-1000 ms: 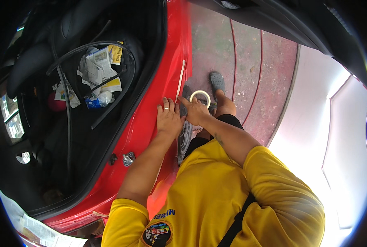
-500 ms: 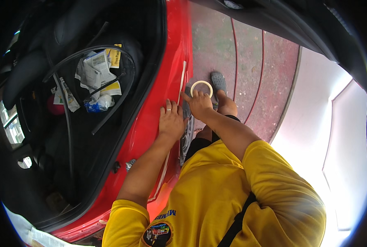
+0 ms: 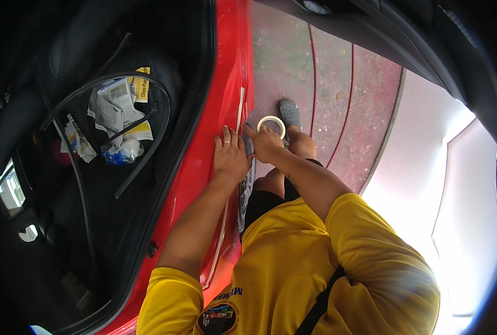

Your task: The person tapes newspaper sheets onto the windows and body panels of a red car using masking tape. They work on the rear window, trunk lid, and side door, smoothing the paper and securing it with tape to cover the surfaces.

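Note:
My left hand (image 3: 230, 158) lies on the red car body (image 3: 195, 159), fingers stretched out and spread over the painted edge beside the door opening. A pale strip of tape (image 3: 241, 108) runs along this edge, passing by my fingertips and continuing below my wrist. My right hand (image 3: 266, 146) is closed round the near side of a cream roll of masking tape (image 3: 271, 118), just right of the edge. Its thumb side is close to the strip. Wrinkled clear plastic film (image 3: 246, 187) hangs on the outer side of the panel, under and below my hands.
Inside the car at left, crumpled newspaper (image 3: 114, 106), a blue-and-clear plastic bag (image 3: 124, 152) and a loose black rubber trim strip (image 3: 142, 170) lie on dark upholstery. Red hoses (image 3: 313, 72) cross the worn floor (image 3: 282, 50). A dark panel (image 3: 393, 39) overhangs the top right.
My left hand has slid a little farther along the taped edge, away from me. The view has shifted slightly to the right. My right hand keeps its hold on the tape roll.

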The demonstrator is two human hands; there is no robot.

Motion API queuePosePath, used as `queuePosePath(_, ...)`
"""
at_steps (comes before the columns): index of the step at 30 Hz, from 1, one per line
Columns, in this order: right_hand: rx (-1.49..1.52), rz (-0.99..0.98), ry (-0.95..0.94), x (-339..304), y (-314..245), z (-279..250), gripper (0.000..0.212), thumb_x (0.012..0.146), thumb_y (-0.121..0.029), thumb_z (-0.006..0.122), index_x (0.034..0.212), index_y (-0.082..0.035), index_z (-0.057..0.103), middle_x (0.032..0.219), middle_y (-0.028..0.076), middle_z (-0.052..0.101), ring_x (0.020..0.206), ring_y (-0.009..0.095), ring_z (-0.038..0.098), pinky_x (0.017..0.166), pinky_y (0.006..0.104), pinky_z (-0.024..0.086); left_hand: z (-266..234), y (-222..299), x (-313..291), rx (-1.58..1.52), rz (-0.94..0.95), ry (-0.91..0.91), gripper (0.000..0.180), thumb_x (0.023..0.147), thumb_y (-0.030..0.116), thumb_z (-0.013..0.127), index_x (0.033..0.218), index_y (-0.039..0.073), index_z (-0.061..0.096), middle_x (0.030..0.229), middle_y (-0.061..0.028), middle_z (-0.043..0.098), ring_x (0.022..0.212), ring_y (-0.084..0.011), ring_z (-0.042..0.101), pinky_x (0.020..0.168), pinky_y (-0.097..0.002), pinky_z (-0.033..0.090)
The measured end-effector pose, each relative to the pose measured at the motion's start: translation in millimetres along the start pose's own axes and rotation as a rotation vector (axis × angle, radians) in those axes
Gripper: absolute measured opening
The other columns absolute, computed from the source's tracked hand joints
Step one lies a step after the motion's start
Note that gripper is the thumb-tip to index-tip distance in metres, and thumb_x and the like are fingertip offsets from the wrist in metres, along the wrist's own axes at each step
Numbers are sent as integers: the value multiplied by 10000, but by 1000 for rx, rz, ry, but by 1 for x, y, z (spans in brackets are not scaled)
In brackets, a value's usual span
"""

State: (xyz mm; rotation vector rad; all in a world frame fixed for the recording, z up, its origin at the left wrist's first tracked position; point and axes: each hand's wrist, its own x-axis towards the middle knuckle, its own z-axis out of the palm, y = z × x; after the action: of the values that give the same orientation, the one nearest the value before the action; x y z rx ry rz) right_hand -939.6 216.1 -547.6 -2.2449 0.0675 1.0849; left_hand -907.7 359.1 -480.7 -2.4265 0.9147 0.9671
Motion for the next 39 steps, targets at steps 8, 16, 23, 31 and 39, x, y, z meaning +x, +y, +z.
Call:
queuePosePath(8,-190,-129,73,17,14,-3,773,987,-203,690,1698,-325,411,1470,235,585,1334,412,635,1070,509,544,-13,-15,15,77,58,-62,627,1072,497,610,1541,81,601,1668,-229,460,1634,-431,283,1292,-601,255)
queuePosePath(16,-242,-131,112,25,15,-6,635,1041,-222,621,1651,-349,497,1390,170,622,1310,350,642,1060,489,535,-18,-22,24,144,126,-81,562,1083,466,605,1515,108,620,1652,-231,473,1613,-446,313,1279,-613,278)
queuePosePath(23,-171,-76,68,37,15,1,870,980,-268,741,1740,-345,326,1409,204,605,1303,386,645,1075,501,540,-5,-21,38,47,70,-76,646,1085,492,583,1593,96,538,1643,-230,490,1617,-420,324,1284,-593,276)
queuePosePath(31,26,-36,-32,48,25,4,921,956,-220,760,1739,-373,299,1436,228,587,1330,407,638,1075,514,565,7,-16,61,100,35,-64,732,1099,532,533,1663,71,467,1665,-214,481,1622,-418,314,1292,-600,248)
queuePosePath(39,-135,-58,88,59,21,-8,678,988,-209,706,1623,-296,487,1377,195,618,1351,393,627,1067,499,552,-7,-24,66,260,97,-90,728,1103,548,527,1612,27,520,1650,-208,504,1617,-418,320,1289,-619,244)
